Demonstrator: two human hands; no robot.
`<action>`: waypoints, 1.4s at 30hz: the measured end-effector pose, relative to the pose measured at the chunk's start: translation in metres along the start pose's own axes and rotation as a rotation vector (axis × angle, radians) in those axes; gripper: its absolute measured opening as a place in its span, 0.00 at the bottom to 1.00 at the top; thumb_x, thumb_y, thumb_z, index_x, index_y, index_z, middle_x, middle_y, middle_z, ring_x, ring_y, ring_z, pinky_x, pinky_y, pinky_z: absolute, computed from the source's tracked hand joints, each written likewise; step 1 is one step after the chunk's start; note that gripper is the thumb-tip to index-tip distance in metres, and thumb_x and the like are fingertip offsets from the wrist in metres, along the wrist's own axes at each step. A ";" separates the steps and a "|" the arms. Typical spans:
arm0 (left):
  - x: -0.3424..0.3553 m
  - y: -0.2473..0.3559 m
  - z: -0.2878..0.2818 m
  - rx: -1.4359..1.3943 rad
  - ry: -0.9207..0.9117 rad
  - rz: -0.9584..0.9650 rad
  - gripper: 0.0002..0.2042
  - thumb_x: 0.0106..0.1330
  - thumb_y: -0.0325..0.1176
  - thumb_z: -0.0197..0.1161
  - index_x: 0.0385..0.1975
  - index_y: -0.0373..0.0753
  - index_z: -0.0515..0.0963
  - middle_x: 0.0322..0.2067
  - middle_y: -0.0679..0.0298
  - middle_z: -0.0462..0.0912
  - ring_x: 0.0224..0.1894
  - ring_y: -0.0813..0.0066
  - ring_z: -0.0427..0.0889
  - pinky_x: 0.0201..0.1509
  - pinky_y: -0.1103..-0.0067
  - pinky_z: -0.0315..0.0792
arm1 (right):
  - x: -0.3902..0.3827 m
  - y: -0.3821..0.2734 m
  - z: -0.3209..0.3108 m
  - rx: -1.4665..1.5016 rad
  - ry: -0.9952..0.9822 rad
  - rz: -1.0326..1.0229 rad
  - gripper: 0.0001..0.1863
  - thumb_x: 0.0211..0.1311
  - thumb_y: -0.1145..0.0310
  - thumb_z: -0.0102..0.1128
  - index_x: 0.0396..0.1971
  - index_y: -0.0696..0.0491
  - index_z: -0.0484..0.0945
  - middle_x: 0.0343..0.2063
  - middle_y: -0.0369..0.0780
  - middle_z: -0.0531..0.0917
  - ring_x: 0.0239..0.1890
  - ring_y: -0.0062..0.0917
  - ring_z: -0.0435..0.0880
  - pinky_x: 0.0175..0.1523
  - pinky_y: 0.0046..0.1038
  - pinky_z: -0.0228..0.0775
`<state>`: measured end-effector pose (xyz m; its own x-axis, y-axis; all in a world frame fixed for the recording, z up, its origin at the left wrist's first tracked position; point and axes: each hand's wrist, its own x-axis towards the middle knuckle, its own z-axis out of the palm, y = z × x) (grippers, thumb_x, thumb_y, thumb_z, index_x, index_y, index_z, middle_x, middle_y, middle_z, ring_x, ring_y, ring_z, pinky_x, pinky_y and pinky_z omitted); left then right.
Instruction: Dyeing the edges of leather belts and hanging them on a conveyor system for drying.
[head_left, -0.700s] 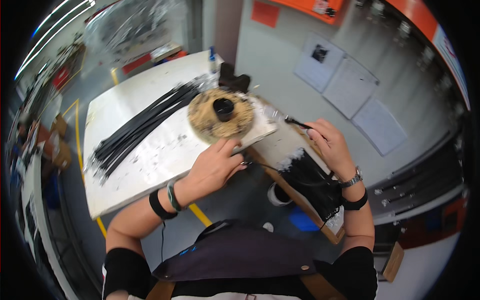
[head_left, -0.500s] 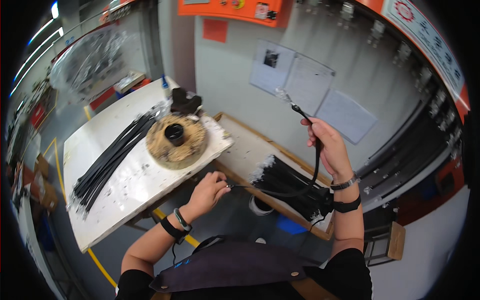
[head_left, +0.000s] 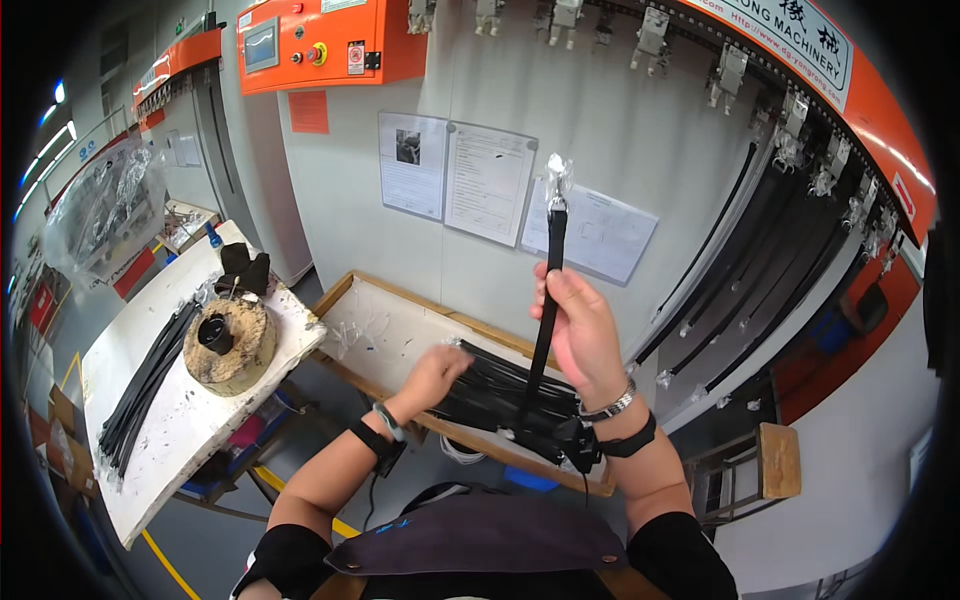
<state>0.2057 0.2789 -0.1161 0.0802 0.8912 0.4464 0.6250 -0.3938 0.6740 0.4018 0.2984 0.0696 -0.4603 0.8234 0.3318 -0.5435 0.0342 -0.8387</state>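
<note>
One black strap (head_left: pixel 556 240) pinched in right grip (head_left: pixel 583 330); left grip (head_left: pixel 432 380) near one bundle (head_left: pixel 500 382), opening and contents unclear.

3 white papers (head_left: pixel 488 185) hang on the grey wall (head_left: pixel 470 85) above a grey floor (head_left: pixel 208 545).

Counter (head_left: pixel 190 450): strip bundle (head_left: pixel 150 375) along the left edge; round block (head_left: pixel 250 360) near the right corner, cup (head_left: pixel 215 335) on top, cloth (head_left: pixel 243 270) behind it. Tray (head_left: pixel 425 305): right of the counter; second strip bundle (head_left: pixel 485 375) toward its right end. Paper sheets (head_left: pixel 490 185): on the wall (head_left: pixel 345 220) behind.
</note>
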 end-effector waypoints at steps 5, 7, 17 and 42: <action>0.088 0.131 -0.016 -0.512 0.267 0.038 0.10 0.61 0.34 0.55 0.37 0.35 0.76 0.34 0.62 0.78 0.36 0.72 0.74 0.46 0.76 0.65 | 0.000 -0.002 -0.030 -0.082 0.082 -0.082 0.12 0.62 0.67 0.51 0.37 0.61 0.75 0.26 0.33 0.71 0.29 0.15 0.68 0.36 0.18 0.64; 0.104 0.157 -0.005 -0.676 0.300 0.065 0.11 0.61 0.35 0.56 0.37 0.35 0.75 0.32 0.65 0.77 0.34 0.77 0.74 0.46 0.77 0.65 | 0.002 -0.005 -0.043 -0.136 0.112 -0.133 0.12 0.62 0.67 0.51 0.37 0.61 0.75 0.26 0.33 0.71 0.29 0.15 0.69 0.36 0.18 0.64; 0.154 0.183 0.024 -1.136 0.034 -0.092 0.04 0.59 0.29 0.59 0.32 0.37 0.74 0.30 0.70 0.74 0.34 0.84 0.70 0.37 0.85 0.65 | 0.009 -0.009 -0.091 -0.543 0.254 -0.322 0.11 0.61 0.68 0.52 0.33 0.60 0.76 0.27 0.34 0.72 0.29 0.17 0.72 0.35 0.17 0.64; 0.212 0.196 0.027 -0.980 -0.085 0.000 0.03 0.58 0.30 0.59 0.28 0.39 0.74 0.27 0.74 0.74 0.34 0.87 0.69 0.43 0.86 0.62 | 0.071 -0.200 -0.100 -1.332 0.143 -0.757 0.17 0.56 0.65 0.56 0.45 0.55 0.72 0.36 0.38 0.73 0.40 0.21 0.72 0.41 0.21 0.67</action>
<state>0.3660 0.3964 0.0950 0.1594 0.8893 0.4287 -0.2923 -0.3722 0.8809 0.5481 0.4066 0.2175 -0.2635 0.4235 0.8667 0.4259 0.8572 -0.2893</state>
